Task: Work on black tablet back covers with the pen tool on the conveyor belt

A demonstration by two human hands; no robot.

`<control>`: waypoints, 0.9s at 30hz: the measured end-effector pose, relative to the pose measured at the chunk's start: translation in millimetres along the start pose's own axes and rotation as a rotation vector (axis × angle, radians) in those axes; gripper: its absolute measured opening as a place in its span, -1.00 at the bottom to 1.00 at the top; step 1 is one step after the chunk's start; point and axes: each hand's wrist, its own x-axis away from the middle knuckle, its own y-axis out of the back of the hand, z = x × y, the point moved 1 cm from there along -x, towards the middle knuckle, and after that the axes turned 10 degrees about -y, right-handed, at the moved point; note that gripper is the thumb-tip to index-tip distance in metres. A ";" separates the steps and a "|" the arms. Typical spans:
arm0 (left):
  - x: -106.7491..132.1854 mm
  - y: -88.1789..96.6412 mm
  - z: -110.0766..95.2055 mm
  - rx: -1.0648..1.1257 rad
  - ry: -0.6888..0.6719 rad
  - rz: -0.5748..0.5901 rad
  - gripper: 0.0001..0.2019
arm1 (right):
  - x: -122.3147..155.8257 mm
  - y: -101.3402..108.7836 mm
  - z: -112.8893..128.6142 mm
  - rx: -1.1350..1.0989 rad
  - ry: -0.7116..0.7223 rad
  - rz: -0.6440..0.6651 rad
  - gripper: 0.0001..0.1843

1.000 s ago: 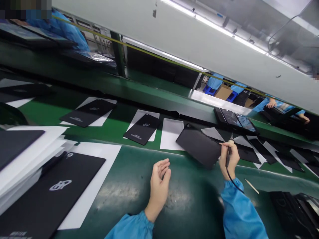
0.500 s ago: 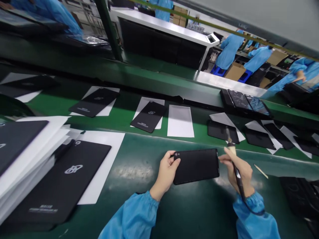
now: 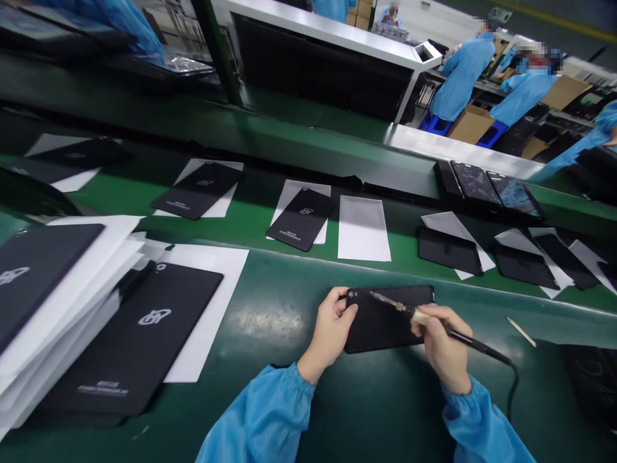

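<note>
Green workbench [image 3: 270,411], left hand [image 3: 330,331] gripping black tablet [image 3: 385,321], right hand [image 3: 441,344] holding corded tool [image 3: 463,339]

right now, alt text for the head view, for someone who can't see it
The left hand grips the left end of a black panel lying on a green bench, while the right hand holds a pen-like corded tool with its tip over the panel. Beyond, more black panels lie on white sheets along a green belt.

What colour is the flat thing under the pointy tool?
Black: the matte panel under the tool, best in the head view.
</note>
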 end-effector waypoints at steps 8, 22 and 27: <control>0.7 -0.7 -0.6 -0.002 0.014 -0.022 -0.75 | 4.5 -6.8 20.8 0.369 0.201 0.307 -0.78; 1.3 -0.8 -1.7 -0.036 0.012 -0.016 -0.74 | -3.2 -9.4 17.0 0.345 0.177 0.374 -0.77; 0.7 -0.6 -1.2 -0.042 0.012 -0.008 -0.75 | -7.3 -9.1 20.7 0.348 0.159 0.394 -0.80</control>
